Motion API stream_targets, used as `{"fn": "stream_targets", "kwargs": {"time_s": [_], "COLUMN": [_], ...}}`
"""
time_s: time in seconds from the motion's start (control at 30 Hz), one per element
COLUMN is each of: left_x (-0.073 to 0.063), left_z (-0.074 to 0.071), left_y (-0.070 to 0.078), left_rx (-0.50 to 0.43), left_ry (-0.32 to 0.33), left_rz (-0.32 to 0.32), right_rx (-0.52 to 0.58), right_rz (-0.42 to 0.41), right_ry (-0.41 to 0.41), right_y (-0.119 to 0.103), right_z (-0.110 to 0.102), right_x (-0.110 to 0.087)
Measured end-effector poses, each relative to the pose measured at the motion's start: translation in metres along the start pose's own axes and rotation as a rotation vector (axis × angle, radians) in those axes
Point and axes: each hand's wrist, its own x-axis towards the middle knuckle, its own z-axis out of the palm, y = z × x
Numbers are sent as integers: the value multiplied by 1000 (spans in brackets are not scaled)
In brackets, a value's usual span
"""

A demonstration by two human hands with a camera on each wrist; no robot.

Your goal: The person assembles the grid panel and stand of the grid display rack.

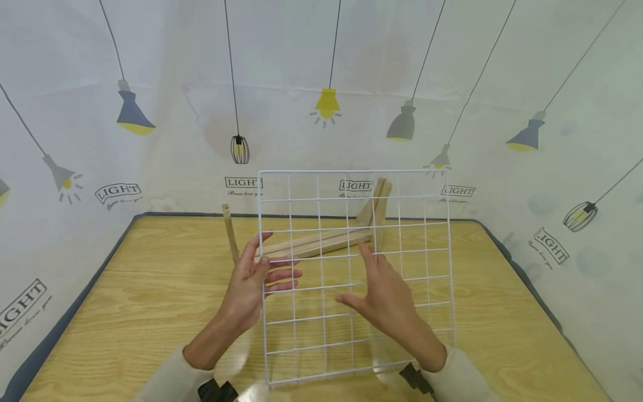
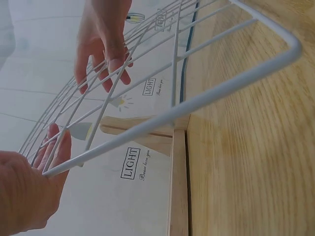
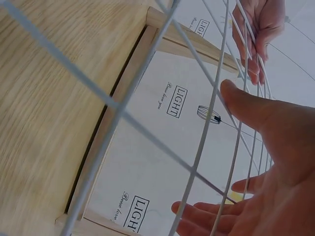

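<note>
A white wire grid panel (image 1: 322,258) is held upright above the table, its face toward me. My left hand (image 1: 249,285) grips its left edge, thumb on the near side and fingers behind the wires. My right hand (image 1: 389,296) is in front of the panel, right of its middle, with thumb and fingers spread. In the right wrist view the fingers (image 3: 206,216) of that hand lie close against the wires; whether they touch them I cannot tell. Behind the panel stands a pale wooden frame (image 1: 321,244), with an upright at each end, partly seen through the mesh.
The wood-grain table (image 1: 135,285) reaches back to a pale wall sheet (image 1: 281,111) printed with hanging lamps. Further sheet hangs at the left and right sides. The wooden frame's left upright (image 1: 229,231) stands just beyond my left hand.
</note>
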Motion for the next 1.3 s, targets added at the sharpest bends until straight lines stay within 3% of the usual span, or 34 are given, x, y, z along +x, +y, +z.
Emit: {"fn": "stream_targets", "kwargs": {"time_s": [0.23, 0.57, 1.3], "left_x": [-1, 0, 2], "left_z": [0, 1, 3], "left_y": [0, 1, 2], "left_rx": [8, 0, -17], "left_ry": [-6, -31, -71], "left_rz": [17, 47, 81], "right_rx": [12, -7, 17], "right_rz": [64, 70, 77], "right_ry": [4, 77, 128], "right_y": [-3, -6, -6], "right_z": [5, 6, 3], "right_x": [4, 8, 9]}}
